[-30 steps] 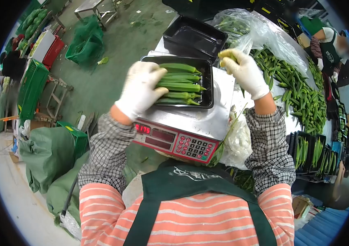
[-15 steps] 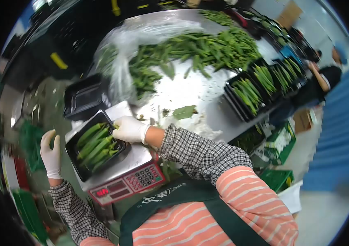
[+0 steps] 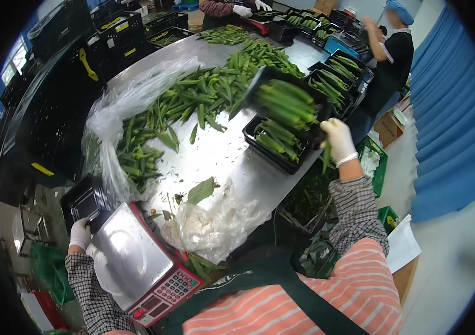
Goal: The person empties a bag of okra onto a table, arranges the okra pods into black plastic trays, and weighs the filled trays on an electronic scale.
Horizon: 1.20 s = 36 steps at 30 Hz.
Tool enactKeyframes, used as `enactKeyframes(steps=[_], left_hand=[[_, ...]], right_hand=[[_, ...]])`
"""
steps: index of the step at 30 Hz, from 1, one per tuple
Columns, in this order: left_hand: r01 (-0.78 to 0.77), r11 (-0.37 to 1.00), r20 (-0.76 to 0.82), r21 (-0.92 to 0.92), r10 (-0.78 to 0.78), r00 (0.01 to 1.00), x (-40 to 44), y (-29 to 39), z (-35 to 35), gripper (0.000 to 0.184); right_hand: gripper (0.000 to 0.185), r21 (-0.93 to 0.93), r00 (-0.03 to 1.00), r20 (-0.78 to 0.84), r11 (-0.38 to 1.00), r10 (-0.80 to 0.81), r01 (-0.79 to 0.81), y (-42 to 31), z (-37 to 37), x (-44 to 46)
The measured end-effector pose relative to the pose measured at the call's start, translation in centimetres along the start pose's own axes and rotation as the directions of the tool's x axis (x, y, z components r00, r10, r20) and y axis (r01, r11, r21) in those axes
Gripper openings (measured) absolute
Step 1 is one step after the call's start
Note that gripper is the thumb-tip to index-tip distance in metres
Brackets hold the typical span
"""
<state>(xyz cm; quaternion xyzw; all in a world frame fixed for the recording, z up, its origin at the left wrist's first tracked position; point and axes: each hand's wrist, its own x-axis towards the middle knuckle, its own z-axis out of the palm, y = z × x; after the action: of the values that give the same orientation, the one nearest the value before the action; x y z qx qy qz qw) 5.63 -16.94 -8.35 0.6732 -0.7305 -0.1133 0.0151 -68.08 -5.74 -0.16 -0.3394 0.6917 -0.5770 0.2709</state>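
Observation:
My right hand (image 3: 339,139), in a white glove, grips the near right end of a black tray of okra (image 3: 286,103). The tray is tilted and motion-blurred, above another okra-filled black tray (image 3: 277,146) at the table's edge. A single okra pod (image 3: 326,158) hangs below the same hand. My left hand (image 3: 80,233), gloved too, has its fingers closed at the near edge of an empty black tray (image 3: 84,200), just beyond the scale. The scale (image 3: 131,248) has a bare metal plate and a red keypad front.
A large heap of loose okra (image 3: 215,86) covers the table's far side beside clear plastic sheeting (image 3: 112,120). Crumpled plastic (image 3: 215,223) and a leaf (image 3: 201,191) lie nearer. More filled trays (image 3: 329,84) line the right edge. Co-workers (image 3: 391,61) stand beyond.
The okra tray has left the scale and moved right with my right hand, over the filled trays. My left hand has gone to the empty tray. The view has shifted.

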Motion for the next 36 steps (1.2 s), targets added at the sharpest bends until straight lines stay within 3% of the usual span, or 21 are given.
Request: enactKeyframes(steps=[2, 6, 10, 11, 14, 15, 18, 20, 22, 24, 26, 29, 32, 34, 36], left_hand=[[-0.048, 0.997, -0.056, 0.059, 0.051, 0.997, 0.2, -0.7, 0.5, 0.022], [0.068, 0.983, -0.093, 0.172, -0.053, 0.994, 0.5, 0.5, -0.6, 0.015], [0.066, 0.992, -0.070, 0.105, -0.059, 0.996, -0.1, 2.4, -2.5, 0.020], [0.083, 0.993, -0.035, 0.084, -0.081, 0.996, 0.8, -0.4, -1.5, 0.020], [0.004, 0.978, -0.330, 0.207, 0.066, 0.942, -0.3, -0.5, -2.5, 0.021], [-0.033, 0.972, -0.358, 0.234, 0.118, 0.926, -0.9, 0.6, -3.5, 0.022], [-0.006, 0.987, -0.453, 0.163, 0.081, 0.888, -4.2, 3.1, -5.5, 0.020], [-0.084, 0.985, -0.491, 0.150, 0.148, 0.859, -7.9, 5.7, -5.9, 0.018], [-0.083, 0.987, -0.470, 0.137, 0.139, 0.872, -11.7, 7.1, -4.9, 0.015], [-0.050, 0.990, -0.408, 0.134, 0.101, 0.907, -14.9, 7.8, -3.4, 0.015], [-0.064, 0.991, -0.334, 0.114, 0.099, 0.938, -17.3, 8.7, -2.1, 0.017], [-0.077, 0.992, -0.296, 0.100, 0.104, 0.949, -18.7, 9.7, -0.3, 0.018], [-0.072, 0.995, -0.223, 0.074, 0.087, 0.971, -18.9, 9.8, -0.1, 0.025], [-0.036, 0.988, -0.251, 0.151, 0.074, 0.965, -18.9, 13.0, -1.7, 0.037], [-0.145, 0.989, -0.343, 0.008, 0.139, 0.929, -18.5, 16.1, -3.6, 0.043]], right_hand=[[0.014, 0.025, 0.989, -0.145, 1.000, 0.003, 0.001, 0.0, -3.3, 3.3], [0.014, 0.020, 0.962, -0.272, 1.000, -0.007, 0.013, 2.8, -8.3, 11.7], [0.015, 0.022, 0.930, -0.354, 0.995, 0.099, -0.098, 5.9, -9.7, 17.0], [0.019, -0.002, 0.925, -0.350, 0.987, 0.150, -0.161, 6.7, -10.2, 17.9], [0.022, -0.081, 0.914, -0.347, 0.964, 0.212, -0.254, 7.9, -11.5, 19.1], [0.027, -0.090, 0.913, -0.343, 0.960, 0.221, -0.266, 8.6, -12.1, 19.8], [0.034, -0.107, 0.910, -0.364, 0.962, 0.199, -0.253, 7.5, -12.0, 18.6], [0.037, -0.165, 0.913, -0.343, 0.943, 0.219, -0.288, 7.2, -12.5, 18.2], [0.034, -0.237, 0.919, -0.378, 0.947, 0.117, -0.218, 6.2, -12.5, 16.6], [0.028, -0.164, 0.921, -0.388, 0.985, -0.016, -0.052, 5.7, -13.0, 16.2], [0.027, -0.025, 0.956, -0.275, 0.995, -0.099, 0.096, 3.8, -12.0, 14.7], [0.026, 0.093, 0.988, 0.057, 0.986, -0.141, 0.135, -1.6, -5.9, 8.9], [0.025, 0.065, 0.907, 0.379, 0.983, -0.183, 0.171, -4.6, 2.3, 2.4], [0.022, -0.002, 0.840, 0.536, 0.994, -0.090, 0.108, -4.5, 7.3, -0.9], [0.024, -0.049, 0.775, 0.632, 0.997, -0.017, 0.062, -2.7, 11.7, -2.6]])
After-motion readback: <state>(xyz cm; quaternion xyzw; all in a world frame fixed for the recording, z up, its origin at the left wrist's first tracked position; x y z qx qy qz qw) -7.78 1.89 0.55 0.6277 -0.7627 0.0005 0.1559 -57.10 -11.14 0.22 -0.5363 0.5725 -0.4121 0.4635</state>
